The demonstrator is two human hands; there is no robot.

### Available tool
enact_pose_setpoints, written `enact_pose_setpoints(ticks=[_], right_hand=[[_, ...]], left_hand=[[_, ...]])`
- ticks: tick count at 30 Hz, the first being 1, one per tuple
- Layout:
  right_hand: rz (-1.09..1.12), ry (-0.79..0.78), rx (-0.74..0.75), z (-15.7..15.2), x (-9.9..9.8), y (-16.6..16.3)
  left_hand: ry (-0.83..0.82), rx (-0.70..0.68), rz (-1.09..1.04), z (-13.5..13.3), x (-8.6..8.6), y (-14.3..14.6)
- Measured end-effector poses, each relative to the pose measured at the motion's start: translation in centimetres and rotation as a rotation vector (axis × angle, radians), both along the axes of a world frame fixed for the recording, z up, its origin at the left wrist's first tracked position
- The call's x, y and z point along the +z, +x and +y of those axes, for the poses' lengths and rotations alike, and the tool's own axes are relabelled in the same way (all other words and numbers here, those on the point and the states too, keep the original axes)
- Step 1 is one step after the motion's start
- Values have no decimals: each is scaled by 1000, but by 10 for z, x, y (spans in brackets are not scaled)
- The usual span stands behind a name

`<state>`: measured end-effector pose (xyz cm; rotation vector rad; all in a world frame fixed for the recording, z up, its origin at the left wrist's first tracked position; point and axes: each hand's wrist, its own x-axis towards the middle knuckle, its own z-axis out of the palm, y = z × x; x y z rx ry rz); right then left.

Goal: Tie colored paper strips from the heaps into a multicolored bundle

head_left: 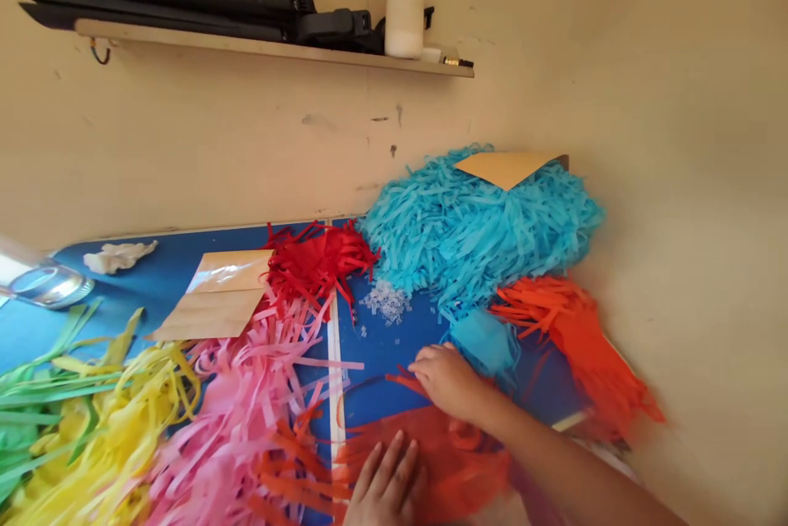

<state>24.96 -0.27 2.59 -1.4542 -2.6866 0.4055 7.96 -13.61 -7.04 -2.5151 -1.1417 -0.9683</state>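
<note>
Fringed orange tissue paper (443, 444) lies across the front middle of the blue table. My left hand (385, 481) rests flat on it, fingers spread. Just beyond, my right hand (452, 382) has its fingers curled together at some thin orange tissue paper strips (403, 380), which stick out to the left of the fingertips. Beside that hand is a small light blue tissue paper piece (486, 341). Part of the orange sheet is hidden under my right forearm and blurred.
Light blue fringe (480, 222) is heaped against the wall, a brown envelope (510, 168) on top. Around lie red (320, 259), pink (234, 411), yellow (116, 419) and orange (579, 337) fringes and small clear bits (387, 302). Overhead, a shelf (246, 52) holds a white bottle (405, 9).
</note>
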Motion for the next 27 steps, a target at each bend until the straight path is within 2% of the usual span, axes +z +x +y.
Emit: enact_pose_setpoints(ticks=[3,5,8,10,12,14,15,18,20,22,23,25,26,27], right_hand=[[78,10,91,21,-5,-11],[198,17,53,28,-5,-14],[341,-94,-37,31,-6,-14],[352,-145,-4,31,-2,-13],[375,-81,16,29,7,-13],[485,-28,-12,23,21,-13],[557,-63,-12,18,28,-13],[653,-302,78,-2,41,-13],[548,-376,176,-12,41,-11],[417,-316,200,-18,40,-5],[386,-250,153,-20,42,-1],[442,-151,44,-25,50,11],[514,-161,60,-31,54,17],[588,-224,154,-38,57,21]], left_hand=[[-13,34,-29,4,4,1],[-8,55,-57,7,6,2],[0,41,-68,9,5,4],[-15,53,-69,8,4,6],[-43,93,-67,8,5,8],[-67,138,-66,10,10,9],[-73,161,-62,12,13,8],[-62,157,-36,18,29,4],[-46,61,-20,21,40,0],[-35,-26,-11,22,48,-4],[-34,-32,-1,22,50,-5],[-44,-1,8,22,52,-7],[-68,24,1,21,53,-8],[-108,55,-18,21,53,-9]])
